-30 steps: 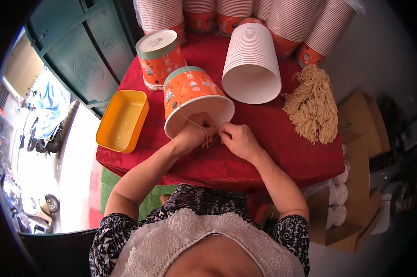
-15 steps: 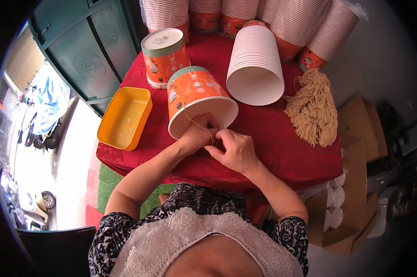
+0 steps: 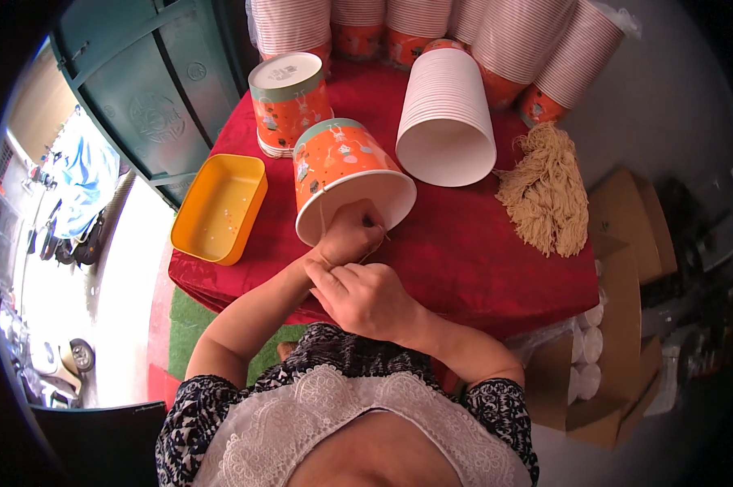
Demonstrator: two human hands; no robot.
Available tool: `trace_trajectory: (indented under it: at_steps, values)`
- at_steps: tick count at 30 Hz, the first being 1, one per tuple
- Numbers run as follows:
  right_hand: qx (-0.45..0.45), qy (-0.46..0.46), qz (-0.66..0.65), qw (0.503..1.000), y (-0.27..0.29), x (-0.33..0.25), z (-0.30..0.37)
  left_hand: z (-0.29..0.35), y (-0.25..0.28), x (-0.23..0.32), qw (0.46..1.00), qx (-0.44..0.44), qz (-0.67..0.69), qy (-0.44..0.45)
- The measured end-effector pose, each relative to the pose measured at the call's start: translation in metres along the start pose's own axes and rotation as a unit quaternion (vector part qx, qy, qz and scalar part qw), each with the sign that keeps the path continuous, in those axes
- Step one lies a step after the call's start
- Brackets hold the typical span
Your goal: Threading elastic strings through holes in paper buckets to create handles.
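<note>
An orange paper bucket [image 3: 342, 154] with a green base band lies tilted on its side, its white mouth facing me. My left hand [image 3: 353, 233] is at the mouth, partly inside, with its fingers curled closed. A thin tan string [image 3: 323, 213] hangs over the rim from the bucket's side and runs around that hand; a short piece shows by its fingertips. Just below, my right hand [image 3: 369, 298] is closed, thumb and fingers pinching the string beside my left wrist. The fingers of the left hand are partly hidden.
A yellow tub [image 3: 259, 195] with small bits stands left on the red-covered table [image 3: 480, 268]. Behind are an upturned bucket [image 3: 292, 118] and a nested white stack [image 3: 446, 105]. A string bundle [image 3: 545, 195] lies right; cardboard boxes [image 3: 618, 325] stand beyond the edge.
My right hand has moved left and toward me, from the left hand's fingertips to beside the left wrist, drawing the string along. The left hand stays at the bucket's mouth.
</note>
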State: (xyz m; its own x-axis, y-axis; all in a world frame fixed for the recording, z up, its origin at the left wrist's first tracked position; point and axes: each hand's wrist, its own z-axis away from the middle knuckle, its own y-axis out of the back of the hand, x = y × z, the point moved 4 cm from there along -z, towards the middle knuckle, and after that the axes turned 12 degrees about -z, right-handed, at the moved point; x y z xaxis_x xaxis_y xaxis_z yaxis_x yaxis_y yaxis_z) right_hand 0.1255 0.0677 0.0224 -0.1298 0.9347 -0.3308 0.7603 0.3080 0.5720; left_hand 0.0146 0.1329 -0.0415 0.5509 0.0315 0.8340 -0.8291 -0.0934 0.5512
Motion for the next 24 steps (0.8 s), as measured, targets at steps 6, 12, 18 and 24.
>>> trace_trajectory:
  at_steps: [6,12,18,24]
  values:
    - [0.041,-0.150,0.131,0.979,0.034,0.047,0.008,0.001,-0.004,-0.018,0.994,0.063,0.003,-0.089]
    - [-0.030,-0.254,0.133,0.958,0.047,0.102,0.023,0.000,-0.001,-0.005,0.999,-0.004,-0.030,-0.032]
    - [0.023,-0.227,0.051,0.972,0.031,0.127,0.035,0.000,-0.006,-0.009,0.994,0.026,-0.019,-0.101]
    - [0.035,-0.295,-0.036,0.954,0.021,0.143,0.048,0.006,-0.006,-0.001,0.978,0.102,-0.126,-0.130]
